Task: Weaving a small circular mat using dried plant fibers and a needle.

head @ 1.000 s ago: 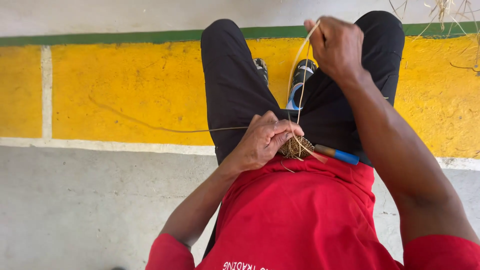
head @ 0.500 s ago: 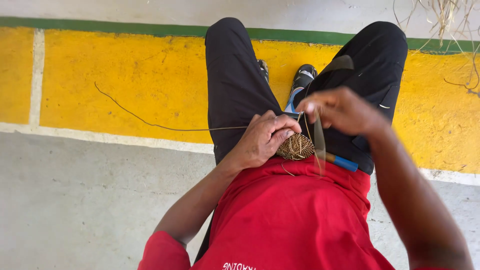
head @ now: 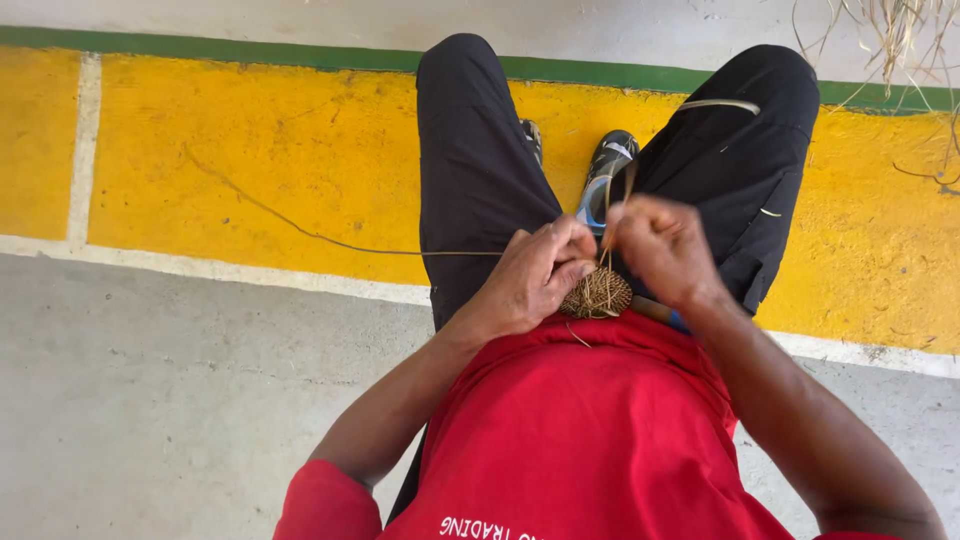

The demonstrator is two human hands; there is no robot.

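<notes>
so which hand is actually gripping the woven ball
The left hand: its fingers wrap the small woven ball, while the right hand only pinches a thin strand just above it.

Surroundings: painted kerb, concrete floor, clothing.
Yellow kerb (head: 250,170) with green stripe (head: 250,52); grey concrete floor (head: 150,420); black trousers (head: 475,170), red shirt (head: 580,440), sneaker (head: 605,175), dry grass (head: 890,30).

Bright, even daylight is falling over my lap, casting only soft shadows. The picture is looking sharp throughout, with no glare; straight lines are bending slightly toward nine and three o'clock.
</notes>
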